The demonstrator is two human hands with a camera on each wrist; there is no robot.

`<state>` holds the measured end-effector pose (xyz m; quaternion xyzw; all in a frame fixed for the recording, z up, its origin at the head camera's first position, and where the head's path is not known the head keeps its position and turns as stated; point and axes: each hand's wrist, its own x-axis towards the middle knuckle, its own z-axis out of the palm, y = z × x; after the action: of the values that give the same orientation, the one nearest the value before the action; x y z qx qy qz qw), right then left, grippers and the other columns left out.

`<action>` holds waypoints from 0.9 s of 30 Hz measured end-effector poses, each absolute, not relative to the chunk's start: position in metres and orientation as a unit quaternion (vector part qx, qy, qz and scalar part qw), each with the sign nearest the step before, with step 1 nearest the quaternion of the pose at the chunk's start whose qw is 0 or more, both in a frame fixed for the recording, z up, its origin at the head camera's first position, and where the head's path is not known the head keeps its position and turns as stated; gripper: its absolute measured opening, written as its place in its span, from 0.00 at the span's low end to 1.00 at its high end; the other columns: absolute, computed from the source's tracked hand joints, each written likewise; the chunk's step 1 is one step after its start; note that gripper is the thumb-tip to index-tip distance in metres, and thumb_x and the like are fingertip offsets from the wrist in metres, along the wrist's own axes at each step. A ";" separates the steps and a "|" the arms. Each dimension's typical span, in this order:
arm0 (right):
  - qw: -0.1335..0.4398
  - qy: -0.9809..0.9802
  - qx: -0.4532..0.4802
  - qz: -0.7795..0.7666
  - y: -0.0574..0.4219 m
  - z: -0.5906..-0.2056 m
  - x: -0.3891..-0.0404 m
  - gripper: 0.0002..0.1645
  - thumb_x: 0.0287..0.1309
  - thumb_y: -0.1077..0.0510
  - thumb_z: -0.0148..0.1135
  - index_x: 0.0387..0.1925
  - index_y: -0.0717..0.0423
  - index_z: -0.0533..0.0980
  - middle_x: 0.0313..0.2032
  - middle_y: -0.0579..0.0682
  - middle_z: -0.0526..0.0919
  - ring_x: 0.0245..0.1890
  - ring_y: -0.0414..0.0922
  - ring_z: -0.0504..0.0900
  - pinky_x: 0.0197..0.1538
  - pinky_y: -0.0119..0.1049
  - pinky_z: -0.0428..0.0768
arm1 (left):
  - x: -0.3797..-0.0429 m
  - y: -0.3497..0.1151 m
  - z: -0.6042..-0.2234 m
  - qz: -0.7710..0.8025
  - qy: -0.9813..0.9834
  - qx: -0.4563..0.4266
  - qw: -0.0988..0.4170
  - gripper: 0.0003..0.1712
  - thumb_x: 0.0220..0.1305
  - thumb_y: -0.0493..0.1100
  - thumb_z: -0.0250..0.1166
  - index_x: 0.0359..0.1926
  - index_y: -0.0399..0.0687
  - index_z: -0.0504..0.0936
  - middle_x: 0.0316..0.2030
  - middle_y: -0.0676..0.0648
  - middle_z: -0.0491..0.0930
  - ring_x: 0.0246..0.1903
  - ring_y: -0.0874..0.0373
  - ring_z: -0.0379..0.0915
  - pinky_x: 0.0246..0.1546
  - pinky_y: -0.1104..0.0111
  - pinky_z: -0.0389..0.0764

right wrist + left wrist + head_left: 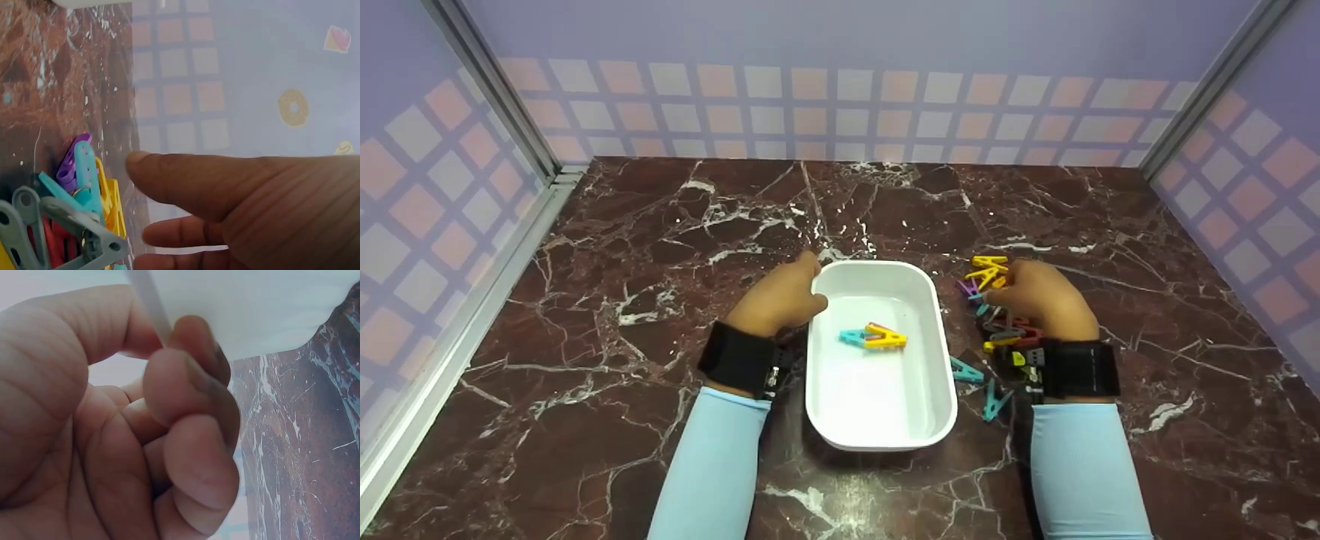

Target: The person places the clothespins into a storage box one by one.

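Observation:
My left hand (776, 301) is at the left side of a white plastic tub (862, 409), pinching its rim between thumb and fingers (194, 458). Inside the tub lie a yellow clothespin (890, 339) and a teal clothespin (851, 337), with a bit of red behind the yellow one. To the right of the tub, my right hand (1050, 300) hovers at a pile of clothespins, partly covering it. The right wrist view has its thumb (174, 177) and fingers apart with nothing between them. Purple (67, 169), teal (87, 174), yellow, red and grey clothespins (84, 225) make up the pile.
Two teal clothespins, one by the tub's right wall (966, 371) and one nearer the front (994, 403), lie on the dark marbled tabletop (585, 420). Lilac panels with pink and white squares (855, 82) wall in the back and both sides.

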<state>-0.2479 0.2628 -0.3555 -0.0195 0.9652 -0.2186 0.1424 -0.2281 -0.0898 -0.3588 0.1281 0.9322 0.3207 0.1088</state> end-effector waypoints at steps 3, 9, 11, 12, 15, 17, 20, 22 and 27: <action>0.152 0.968 -0.028 -0.200 0.265 -0.359 -0.250 0.16 0.56 0.52 0.63 0.23 0.56 0.68 0.20 0.49 0.69 0.19 0.45 0.67 0.24 0.39 0.66 | -0.228 -0.090 -0.358 0.320 0.933 0.122 0.113 0.28 0.59 0.37 0.58 0.61 0.34 0.66 0.48 0.36 0.79 0.41 0.45 0.74 0.44 0.55 0.76; 0.163 0.967 -0.053 -0.186 0.263 -0.363 -0.251 0.10 0.55 0.60 0.61 0.36 0.64 0.72 0.32 0.57 0.76 0.28 0.50 0.72 0.32 0.43 0.71 | -0.228 -0.090 -0.358 0.319 0.933 0.121 0.116 0.29 0.59 0.38 0.58 0.62 0.35 0.66 0.51 0.35 0.79 0.43 0.45 0.74 0.47 0.54 0.75; 0.161 0.967 -0.068 -0.186 0.261 -0.364 -0.252 0.16 0.54 0.64 0.58 0.44 0.68 0.73 0.39 0.62 0.78 0.33 0.53 0.74 0.37 0.47 0.74 | -0.228 -0.090 -0.358 0.319 0.933 0.122 0.115 0.29 0.59 0.37 0.58 0.62 0.34 0.66 0.51 0.35 0.79 0.43 0.45 0.74 0.47 0.54 0.75; 0.161 0.967 -0.077 -0.184 0.259 -0.364 -0.253 0.19 0.54 0.65 0.56 0.48 0.70 0.73 0.43 0.64 0.79 0.36 0.55 0.75 0.40 0.49 0.75 | -0.228 -0.090 -0.357 0.320 0.932 0.124 0.114 0.29 0.59 0.37 0.58 0.61 0.34 0.66 0.50 0.34 0.79 0.43 0.45 0.74 0.47 0.54 0.75; 0.159 0.966 -0.099 -0.179 0.255 -0.365 -0.254 0.25 0.55 0.68 0.51 0.57 0.70 0.73 0.52 0.67 0.78 0.44 0.57 0.76 0.49 0.55 0.75 | -0.229 -0.091 -0.358 0.322 0.931 0.126 0.112 0.29 0.59 0.37 0.58 0.61 0.33 0.66 0.49 0.34 0.79 0.42 0.45 0.74 0.46 0.54 0.76; 0.159 0.965 -0.109 -0.177 0.252 -0.366 -0.255 0.27 0.56 0.70 0.47 0.58 0.69 0.73 0.54 0.67 0.78 0.46 0.58 0.76 0.51 0.55 0.74 | -0.229 -0.091 -0.359 0.322 0.931 0.126 0.112 0.29 0.59 0.36 0.58 0.61 0.33 0.66 0.49 0.34 0.79 0.42 0.45 0.74 0.46 0.55 0.76; 0.169 0.962 -0.107 -0.184 0.250 -0.367 -0.255 0.29 0.57 0.70 0.45 0.62 0.68 0.71 0.56 0.66 0.77 0.47 0.57 0.75 0.52 0.55 0.74 | -0.229 -0.091 -0.359 0.319 0.932 0.125 0.116 0.29 0.58 0.36 0.58 0.62 0.33 0.66 0.46 0.35 0.79 0.38 0.45 0.73 0.41 0.57 0.75; 0.171 0.961 -0.103 -0.189 0.250 -0.367 -0.254 0.29 0.57 0.69 0.47 0.62 0.68 0.70 0.56 0.66 0.77 0.47 0.57 0.76 0.51 0.54 0.74 | -0.229 -0.091 -0.358 0.315 0.933 0.124 0.118 0.29 0.58 0.37 0.57 0.62 0.33 0.66 0.45 0.36 0.79 0.37 0.46 0.73 0.39 0.58 0.73; 0.166 0.962 -0.078 -0.203 0.255 -0.364 -0.250 0.25 0.51 0.63 0.58 0.53 0.66 0.73 0.46 0.62 0.79 0.39 0.54 0.76 0.43 0.51 0.76 | -0.229 -0.091 -0.358 0.312 0.935 0.126 0.114 0.28 0.58 0.37 0.58 0.60 0.34 0.67 0.44 0.37 0.79 0.36 0.46 0.73 0.37 0.58 0.73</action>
<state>-0.2500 0.2549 -0.3640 -0.0780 0.9617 -0.2034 0.1663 -0.2290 -0.0908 -0.3581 0.1260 0.9347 0.3121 0.1139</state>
